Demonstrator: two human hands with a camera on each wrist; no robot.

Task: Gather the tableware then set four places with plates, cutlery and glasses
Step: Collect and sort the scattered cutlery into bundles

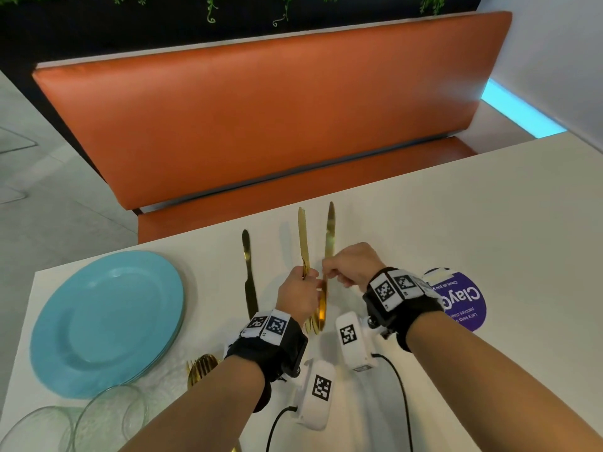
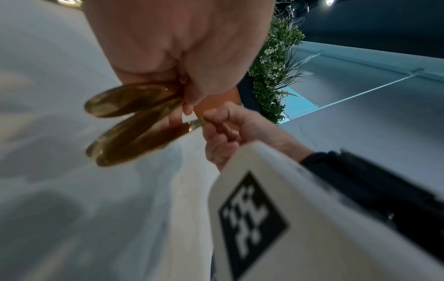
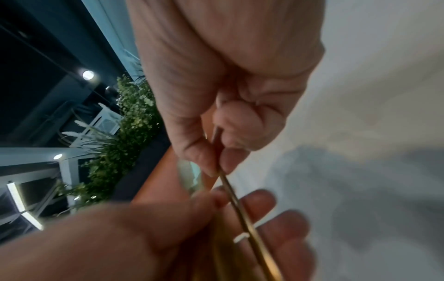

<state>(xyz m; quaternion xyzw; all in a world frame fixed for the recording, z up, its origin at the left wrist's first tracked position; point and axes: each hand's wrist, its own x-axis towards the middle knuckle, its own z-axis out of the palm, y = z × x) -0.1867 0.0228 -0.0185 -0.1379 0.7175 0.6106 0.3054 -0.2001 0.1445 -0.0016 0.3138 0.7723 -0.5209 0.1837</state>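
My left hand (image 1: 298, 295) grips a bundle of gold cutlery (image 1: 303, 243) above the white table (image 1: 456, 216), blades pointing away; the rounded handle ends (image 2: 129, 100) stick out below the fist. My right hand (image 1: 352, 265) pinches one gold knife (image 1: 331, 230) from that bundle at mid-length between thumb and fingertips (image 3: 211, 161). The knife's shaft (image 3: 240, 207) still lies across the left hand's fingers (image 3: 283, 226). Another gold knife (image 1: 249, 278) lies flat on the table left of the hands. A stack of blue plates (image 1: 107, 321) sits at the near left.
Clear glasses (image 1: 107, 415) stand at the near-left corner, with gold forks (image 1: 200, 370) lying beside the plates. A round purple sticker (image 1: 463, 298) lies on the table right of my right wrist. An orange bench (image 1: 261, 109) runs along the table's far edge.
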